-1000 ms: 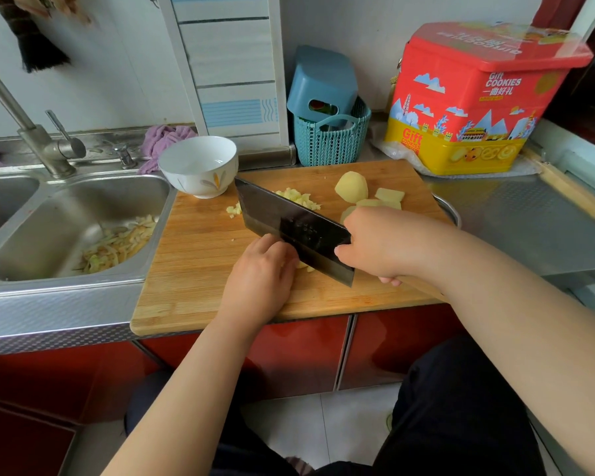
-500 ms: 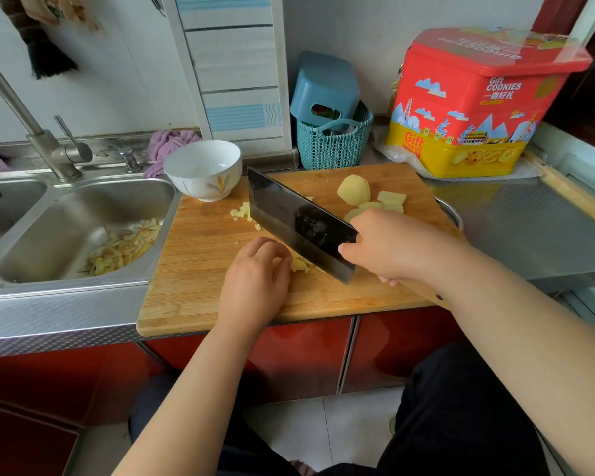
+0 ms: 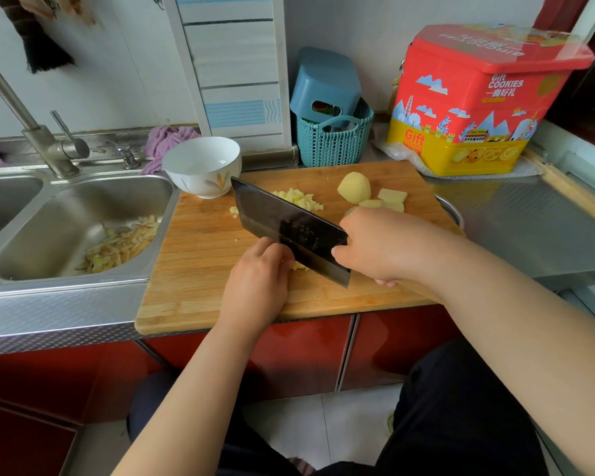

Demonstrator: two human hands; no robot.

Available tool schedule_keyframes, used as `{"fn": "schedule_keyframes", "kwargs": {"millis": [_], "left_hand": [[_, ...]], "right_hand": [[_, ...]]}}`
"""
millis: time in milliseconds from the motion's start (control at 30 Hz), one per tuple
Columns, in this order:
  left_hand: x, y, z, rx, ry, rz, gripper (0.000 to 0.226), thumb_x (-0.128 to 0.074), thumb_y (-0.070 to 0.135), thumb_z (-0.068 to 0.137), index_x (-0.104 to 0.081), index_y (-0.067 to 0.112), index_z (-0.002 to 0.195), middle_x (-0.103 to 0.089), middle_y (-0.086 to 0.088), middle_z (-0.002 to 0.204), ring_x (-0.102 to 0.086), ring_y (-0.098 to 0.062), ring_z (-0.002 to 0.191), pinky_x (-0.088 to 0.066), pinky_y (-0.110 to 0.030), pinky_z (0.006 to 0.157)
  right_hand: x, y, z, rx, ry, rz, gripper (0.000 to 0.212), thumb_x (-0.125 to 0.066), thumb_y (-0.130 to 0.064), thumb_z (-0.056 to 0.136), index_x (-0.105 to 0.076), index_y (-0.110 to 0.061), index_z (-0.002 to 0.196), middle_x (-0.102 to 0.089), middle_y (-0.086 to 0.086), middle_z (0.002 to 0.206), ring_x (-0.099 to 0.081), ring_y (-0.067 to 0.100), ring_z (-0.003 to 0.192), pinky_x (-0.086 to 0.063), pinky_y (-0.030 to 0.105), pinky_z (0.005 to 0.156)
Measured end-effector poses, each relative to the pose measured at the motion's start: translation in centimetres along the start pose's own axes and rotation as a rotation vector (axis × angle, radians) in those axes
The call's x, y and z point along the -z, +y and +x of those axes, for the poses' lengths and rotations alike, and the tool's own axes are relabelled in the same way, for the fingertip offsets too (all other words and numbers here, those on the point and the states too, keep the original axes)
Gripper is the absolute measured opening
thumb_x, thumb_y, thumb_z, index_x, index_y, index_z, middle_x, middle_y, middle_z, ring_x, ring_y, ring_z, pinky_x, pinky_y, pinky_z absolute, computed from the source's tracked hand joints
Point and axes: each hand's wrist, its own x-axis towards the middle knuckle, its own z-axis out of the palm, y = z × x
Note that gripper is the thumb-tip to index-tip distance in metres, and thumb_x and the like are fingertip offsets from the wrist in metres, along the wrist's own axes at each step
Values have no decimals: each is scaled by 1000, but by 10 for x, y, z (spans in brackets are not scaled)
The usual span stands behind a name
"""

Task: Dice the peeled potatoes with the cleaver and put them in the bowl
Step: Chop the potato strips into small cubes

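Observation:
On the wooden cutting board [image 3: 193,269], my right hand [image 3: 382,249] grips the handle of a dark cleaver [image 3: 289,228] whose blade slants across the board. My left hand [image 3: 258,280] curls its fingers over a small potato piece [image 3: 299,266] beside the blade; most of that piece is hidden. A pile of diced potato [image 3: 298,199] lies behind the blade. A peeled potato half [image 3: 354,187] and slices [image 3: 390,197] sit at the back right. The white bowl [image 3: 201,166] stands at the board's back left corner.
A steel sink [image 3: 66,235] with potato peelings [image 3: 121,243] lies left of the board, a tap [image 3: 45,142] behind it. A teal basket [image 3: 334,139] and a red and yellow cookie tin [image 3: 478,101] stand behind the board. A metal rim [image 3: 452,211] shows at the board's right edge.
The cleaver rose and came down again beside my left hand, chopping the piece. My left hand has stayed over the potato piece, shifting only a little.

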Motion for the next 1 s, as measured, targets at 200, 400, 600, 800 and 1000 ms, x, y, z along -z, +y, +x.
{"fn": "schedule_keyframes", "kwargs": {"millis": [200, 400, 600, 800, 1000], "left_hand": [[-1, 0, 2, -12, -6, 18, 7, -67, 2, 83, -66, 9, 82, -61, -3, 87, -59, -25, 70, -38, -27, 54], [0, 0, 2, 24, -4, 4, 7, -67, 4, 85, -66, 10, 82, -61, -1, 87, -59, -24, 70, -36, -26, 56], [2, 3, 2, 96, 26, -20, 11, -62, 11, 91, -65, 13, 101, -62, -1, 106, -64, -24, 79, -44, -31, 57], [3, 10, 0, -213, 60, 155, 45, -57, -7, 81, -58, 3, 125, -56, -14, 128, -55, -32, 113, -49, -40, 90], [6, 6, -3, -158, -30, 210, 45, -46, 13, 82, -64, 6, 122, -62, -8, 123, -54, -27, 120, -47, -40, 97]], "right_hand": [[-7, -3, 8, -16, -5, -24, 26, -44, -24, 99, -41, -21, 74, -52, 2, 39, -48, 12, 29, -38, 18, 41], [-10, 1, 14, -30, -35, 39, 22, -45, -26, 99, -46, -17, 79, -57, 4, 50, -49, 11, 29, -38, 18, 39], [-1, 14, 13, -40, -14, 264, 23, -48, -23, 97, -48, -10, 78, -61, 10, 66, -52, 18, 44, -40, 22, 41], [7, 22, 11, -16, 28, 466, 14, -51, -18, 96, -45, -11, 86, -55, 4, 59, -48, 11, 39, -45, 24, 43], [9, 31, 10, -20, 62, 598, 12, -51, -14, 94, -52, -5, 86, -54, 6, 61, -48, 13, 42, -45, 28, 46]]}}
